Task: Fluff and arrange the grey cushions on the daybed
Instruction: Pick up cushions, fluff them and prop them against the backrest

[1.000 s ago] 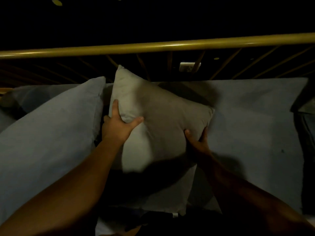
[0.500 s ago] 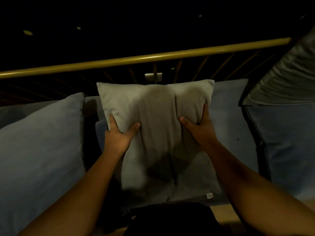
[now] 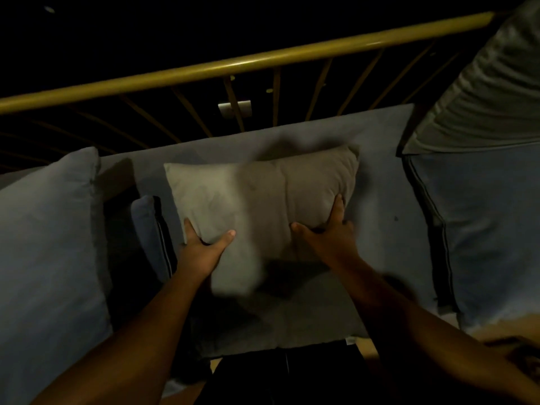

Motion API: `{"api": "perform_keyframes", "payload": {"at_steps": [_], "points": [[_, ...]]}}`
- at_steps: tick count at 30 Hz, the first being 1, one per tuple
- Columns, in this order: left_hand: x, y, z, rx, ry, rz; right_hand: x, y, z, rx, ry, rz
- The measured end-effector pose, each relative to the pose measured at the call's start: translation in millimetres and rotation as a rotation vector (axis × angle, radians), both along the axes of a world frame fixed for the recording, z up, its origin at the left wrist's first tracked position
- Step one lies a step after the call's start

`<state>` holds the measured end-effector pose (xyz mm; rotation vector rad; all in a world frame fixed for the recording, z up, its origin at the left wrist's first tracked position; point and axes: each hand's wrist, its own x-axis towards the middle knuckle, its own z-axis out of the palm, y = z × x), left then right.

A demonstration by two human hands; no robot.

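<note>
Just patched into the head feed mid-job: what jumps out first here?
Dead centre, a pale grey cushion is gripped at its lower sides by the left hand and right hand, upright against the daybed's back cushion. A gold rail crosses the dark behind; big blue-grey cushions flank it left and right.

Left side: large blue-grey cushion [image 3: 49,258] stands close, with a smaller piped cushion [image 3: 153,235] just beside the left hand [image 3: 201,252]; narrow dark gap between them. Rear: brass rail [image 3: 233,65] and slats bound the backrest [image 3: 377,159]. Right side: tall blue cushion [image 3: 491,229] under a striped one [image 3: 491,92]. Open seat [image 3: 388,244] right of the right hand [image 3: 327,238], apparently bare in the dim light.
</note>
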<state>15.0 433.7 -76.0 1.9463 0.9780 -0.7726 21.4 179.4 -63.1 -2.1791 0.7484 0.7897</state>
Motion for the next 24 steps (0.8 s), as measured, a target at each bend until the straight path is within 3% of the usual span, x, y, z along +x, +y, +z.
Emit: {"api": "perform_keyframes", "payload": {"at_steps": [12,16,18,22,24], "points": [[-11.4,22.8,0.9,0.031,-0.02,0.073,0.2,22.9,11.9,0.018,0.034,0.086],[-3.3,14.9,-2.1,0.165,-0.005,-0.109,-0.8,34.4,2.9,-0.034,-0.032,0.184],[3.2,14.7,-7.6,0.139,-0.033,-0.147,-4.0,36.7,2.2,-0.042,-0.042,0.233],[-17.8,32.8,-18.6,-0.022,-0.066,0.142,-17.4,15.4,-9.9,0.019,-0.001,-0.038],[-30.9,36.0,-18.2,-0.056,-0.088,0.17,-25.7,13.5,-12.8,0.049,0.038,-0.031]]}}
